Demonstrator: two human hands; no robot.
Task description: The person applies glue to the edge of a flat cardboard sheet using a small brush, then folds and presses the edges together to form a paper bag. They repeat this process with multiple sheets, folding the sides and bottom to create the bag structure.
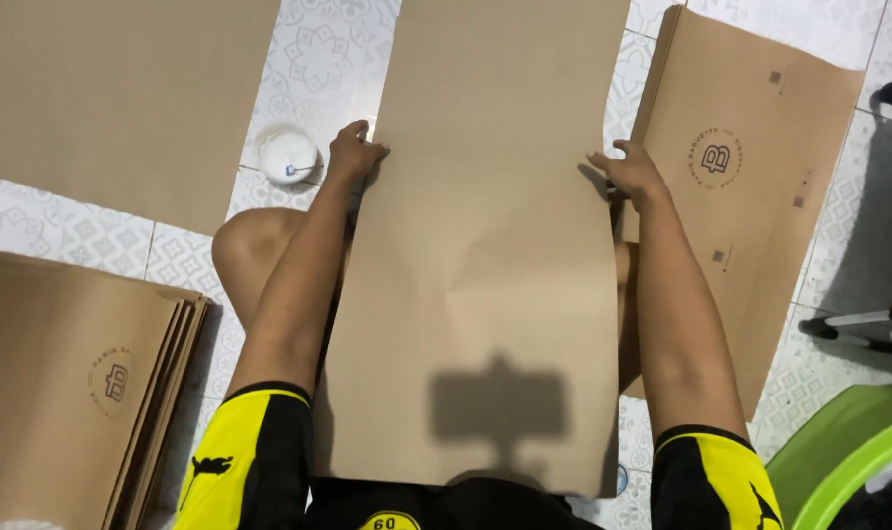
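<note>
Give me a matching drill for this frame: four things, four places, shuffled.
Things:
1. left hand
2. right hand
3. white round tub
4. green plastic seat

Places:
A. bottom right corner
B. on the floor tiles beside the left hand
C. right edge of the big brown paper sheet
D. left edge of that sheet

Pairs: 1-D, 2-C, 3-B, 4-A
</note>
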